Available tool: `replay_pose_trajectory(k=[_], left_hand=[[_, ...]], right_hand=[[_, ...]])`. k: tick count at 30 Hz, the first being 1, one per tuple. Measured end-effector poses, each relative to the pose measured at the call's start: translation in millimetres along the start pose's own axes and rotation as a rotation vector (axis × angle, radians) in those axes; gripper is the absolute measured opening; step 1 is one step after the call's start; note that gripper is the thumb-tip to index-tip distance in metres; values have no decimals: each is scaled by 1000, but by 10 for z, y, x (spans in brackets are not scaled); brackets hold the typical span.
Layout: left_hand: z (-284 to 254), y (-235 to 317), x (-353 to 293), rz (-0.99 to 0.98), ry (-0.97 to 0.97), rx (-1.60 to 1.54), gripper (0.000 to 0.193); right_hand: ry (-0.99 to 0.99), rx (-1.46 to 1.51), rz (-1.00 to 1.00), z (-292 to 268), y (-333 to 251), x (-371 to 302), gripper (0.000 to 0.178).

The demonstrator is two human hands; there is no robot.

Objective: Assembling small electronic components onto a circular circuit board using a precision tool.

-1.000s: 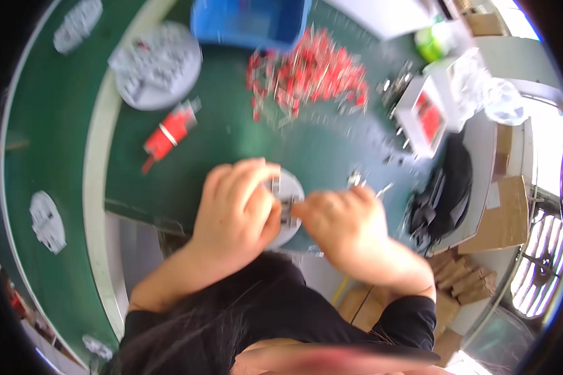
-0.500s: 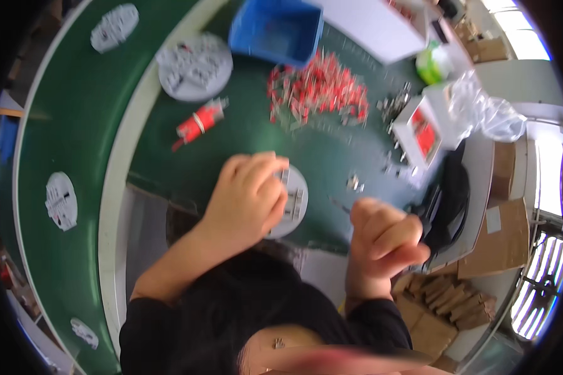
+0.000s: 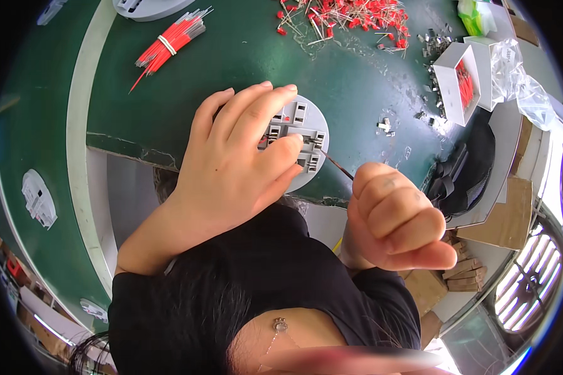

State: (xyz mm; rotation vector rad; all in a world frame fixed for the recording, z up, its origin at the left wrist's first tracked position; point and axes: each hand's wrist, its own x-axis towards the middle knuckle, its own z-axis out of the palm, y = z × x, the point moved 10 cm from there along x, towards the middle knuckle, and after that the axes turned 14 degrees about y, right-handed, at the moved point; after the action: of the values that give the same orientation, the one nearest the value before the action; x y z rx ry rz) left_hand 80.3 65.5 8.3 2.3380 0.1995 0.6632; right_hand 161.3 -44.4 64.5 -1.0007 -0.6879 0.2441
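Note:
A round grey plastic base (image 3: pixel 319 125) with several slotted blocks and small metal parts lies near the table's front edge. Spread over its left part, my left hand (image 3: pixel 231 150) holds it, the thumb resting on the blocks; this hides much of the base. To the right, my right hand (image 3: pixel 397 215) is closed in a fist around a thin dark tool with a pointed shaft (image 3: pixel 339 165). The shaft's tip reaches the blocks at the base's right side. The tool's handle is hidden in the fist, so its exact kind does not show.
Beyond my left hand lies a banded bundle of red wires (image 3: pixel 172 44). Loose red-capped parts (image 3: pixel 356 19) form a pile at the back. A white box of red parts (image 3: pixel 453 84) stands right, near small metal pieces (image 3: pixel 386 126) and a black bag (image 3: pixel 472 169).
The tool's tip has moved left from beside the base onto its right side. My left hand stays on the base, its thumb now on the blocks. The view has shifted; the blue bin is out of sight.

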Motion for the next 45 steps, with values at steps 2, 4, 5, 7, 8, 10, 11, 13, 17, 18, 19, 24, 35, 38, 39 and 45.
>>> replay_pose_trajectory(k=[2, 4, 5, 7, 8, 10, 11, 13, 17, 18, 19, 24, 35, 38, 39, 45], left_hand=[[19, -13, -13, 1, -8, -2, 47], [40, -2, -16, 21, -17, -1, 54], [25, 13, 8, 18, -22, -4, 54], [27, 56, 48, -16, -126, 17, 69], [47, 64, 41, -31, -178, 27, 76], [80, 68, 36, -26, -192, 42, 82], [107, 58, 37, -21, -201, 61, 88], [135, 31, 54, -16, -204, 76, 93], [137, -18, 65, 5, -177, 26, 95], [139, -29, 57, 10, -160, 8, 94], [141, -42, 48, 16, -144, -10, 93], [19, -87, 37, -2, -123, -15, 86], [-2283, -1451, -854, -623, 426, 805, 96], [-2912, -1717, -1755, -697, 369, 1053, 99], [-3082, -1907, -2223, -862, 298, 1121, 94], [-3352, -1111, -1674, -388, 467, 1102, 80]], right_hand=[[-13, 19, -14, 31, -2, 6, 62], [-5, 9, 12, 26, 44, 14, 61], [1, 2, 22, 21, 62, 32, 61], [-42, -72, 111, 45, 120, 133, 60], [-90, -143, 197, 70, 180, 174, 59], [-137, -217, 280, 82, 242, 200, 59], [-119, -214, 281, 59, 238, 230, 57], [-87, -210, 283, 20, 240, 281, 54], [-17, -209, 301, 3, 264, 340, 49], [-16, -216, 304, 27, 273, 360, 49], [-5, -215, 385, 43, 354, 363, 47], [49, -198, 567, 50, 511, 288, 39], [93, 197, 343, -142, 140, 278, 47], [98, 158, 230, -285, -79, 268, 46], [81, 125, 179, -331, -215, 267, 46], [153, -804, -42, -571, -552, 367, 26]])
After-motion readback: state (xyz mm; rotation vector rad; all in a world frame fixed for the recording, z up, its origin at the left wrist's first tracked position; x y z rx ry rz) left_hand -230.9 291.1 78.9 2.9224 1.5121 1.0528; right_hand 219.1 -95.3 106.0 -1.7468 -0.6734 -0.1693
